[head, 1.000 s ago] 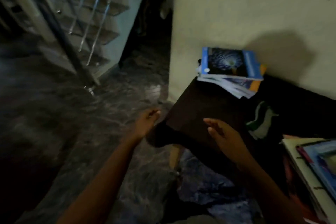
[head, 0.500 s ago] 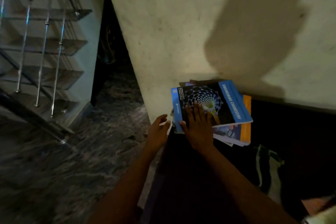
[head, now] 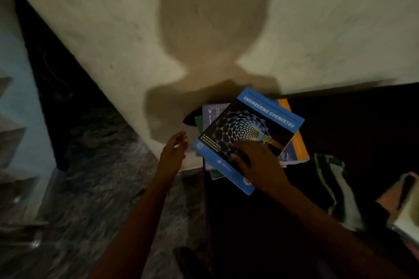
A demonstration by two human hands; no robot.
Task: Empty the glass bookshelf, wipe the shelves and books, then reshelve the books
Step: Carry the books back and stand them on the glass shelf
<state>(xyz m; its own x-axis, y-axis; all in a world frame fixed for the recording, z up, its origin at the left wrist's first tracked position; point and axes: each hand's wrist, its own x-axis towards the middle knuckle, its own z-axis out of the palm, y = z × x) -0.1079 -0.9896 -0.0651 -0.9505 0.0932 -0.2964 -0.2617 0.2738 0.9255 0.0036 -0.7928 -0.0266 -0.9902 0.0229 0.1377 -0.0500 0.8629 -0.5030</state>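
Left hand (head: 174, 149) hovers loosely curled; right hand (head: 256, 161) lies flat.

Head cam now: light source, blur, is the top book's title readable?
Head view: dim, lit from behind the person, whose shadow falls on the wall; floor at left motion-smeared; blue book sharp, title "Engineering Chemistry" readable; right hand on its cover dark but distinct, left hand slightly blurred.

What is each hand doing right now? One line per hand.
Left hand: open, holding nothing, beside the books.
Right hand: open, fingers flat on the blue book.
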